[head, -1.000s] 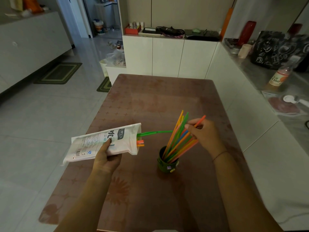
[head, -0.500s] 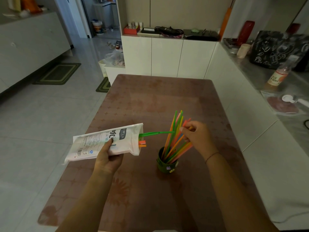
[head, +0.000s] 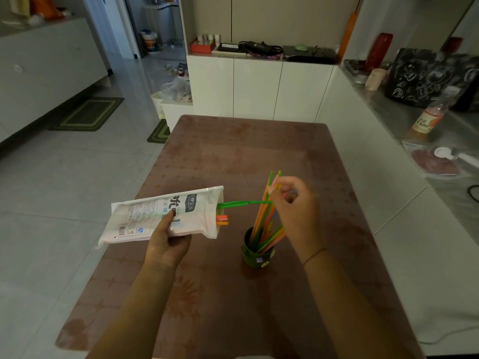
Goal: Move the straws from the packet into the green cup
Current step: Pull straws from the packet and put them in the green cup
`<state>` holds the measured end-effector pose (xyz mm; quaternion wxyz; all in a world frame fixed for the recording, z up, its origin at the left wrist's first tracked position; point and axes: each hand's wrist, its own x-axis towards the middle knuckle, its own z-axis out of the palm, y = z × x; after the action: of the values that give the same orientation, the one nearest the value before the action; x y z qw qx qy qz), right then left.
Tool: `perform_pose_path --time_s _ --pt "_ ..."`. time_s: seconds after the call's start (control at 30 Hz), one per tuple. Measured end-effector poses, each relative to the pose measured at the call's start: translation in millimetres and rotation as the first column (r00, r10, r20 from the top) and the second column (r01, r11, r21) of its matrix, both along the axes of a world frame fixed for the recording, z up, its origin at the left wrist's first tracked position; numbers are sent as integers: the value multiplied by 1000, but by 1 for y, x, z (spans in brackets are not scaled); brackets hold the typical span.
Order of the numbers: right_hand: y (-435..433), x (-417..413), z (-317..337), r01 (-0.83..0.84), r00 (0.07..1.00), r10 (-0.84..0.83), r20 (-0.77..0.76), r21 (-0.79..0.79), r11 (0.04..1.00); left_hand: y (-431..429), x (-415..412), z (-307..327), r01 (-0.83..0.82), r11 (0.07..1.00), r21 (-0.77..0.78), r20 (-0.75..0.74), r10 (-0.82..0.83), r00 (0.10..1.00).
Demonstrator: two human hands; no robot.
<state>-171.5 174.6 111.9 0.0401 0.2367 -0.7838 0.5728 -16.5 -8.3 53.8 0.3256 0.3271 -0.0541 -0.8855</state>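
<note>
My left hand [head: 166, 244] holds the white straw packet [head: 155, 216] level above the table, its open end facing right. A green straw [head: 243, 203] sticks far out of the opening, and short orange and pink straw ends [head: 222, 220] poke out below it. The green cup [head: 256, 256] stands on the table with several coloured straws [head: 267, 216] leaning in it. My right hand [head: 293, 206] hovers above the cup with thumb and forefinger curled together where the green straw's tip meets the upright straws. Whether they grip anything is unclear.
The brown patterned table [head: 233, 156] has a tiled floor drop on its left. A white counter on the right carries a bottle [head: 427, 117] and a dark printed bag [head: 425, 76]. White cabinets [head: 259, 89] stand beyond the far edge.
My right hand let the orange straw go into the cup and moved left and up to the tip of the green straw. The packet stayed almost still.
</note>
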Motion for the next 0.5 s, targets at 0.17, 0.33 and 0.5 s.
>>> perform_pose_path --time_s 0.17,0.33,0.5 --pt "-3 8 -11 -38 998 33 56 90 995 -3 4 7 -7 997 -83 -62 2 998" --pt "-16 25 -19 -142 912 152 381 -55 988 3 3 11 32 971 -237 -65 -49 997" --pt "-28 47 -20 -166 665 303 682 -260 951 13 -1 17 111 905 -412 -20 -130 991"
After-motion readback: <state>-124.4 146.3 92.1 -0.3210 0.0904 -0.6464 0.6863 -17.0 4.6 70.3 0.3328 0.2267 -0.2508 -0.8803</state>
